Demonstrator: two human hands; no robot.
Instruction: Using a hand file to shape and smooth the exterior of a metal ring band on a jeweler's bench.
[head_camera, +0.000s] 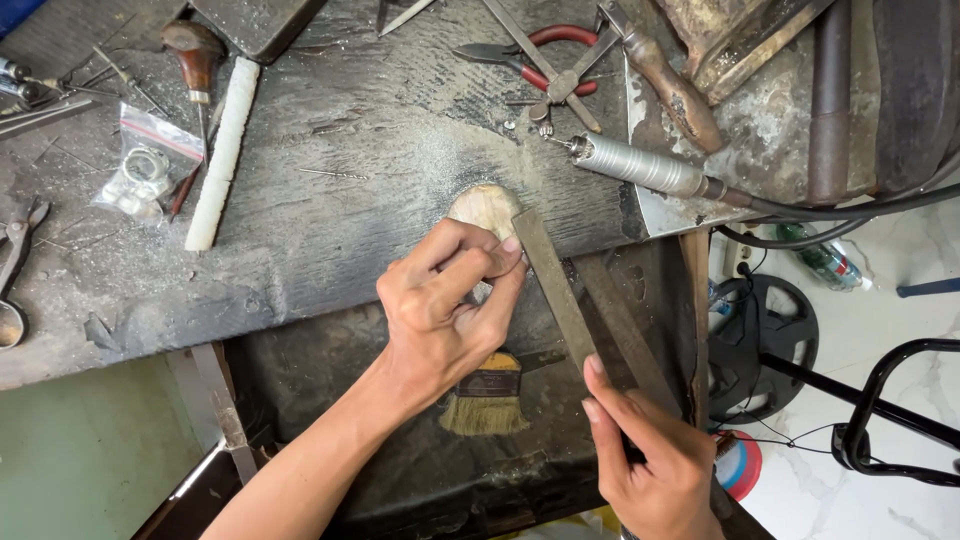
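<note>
The left hand (445, 305) pinches a small, mostly hidden workpiece with curled fingers against the wooden bench pin (484, 207) at the workbench (330, 230) edge. The right hand (655, 455) grips a flat metal file (553, 287), its tip beside the left fingertips. Nearby lie a rotary handpiece (640, 166), red-handled pliers (535, 60), a white stick (225, 150), and below, a brush (488, 395).
</note>
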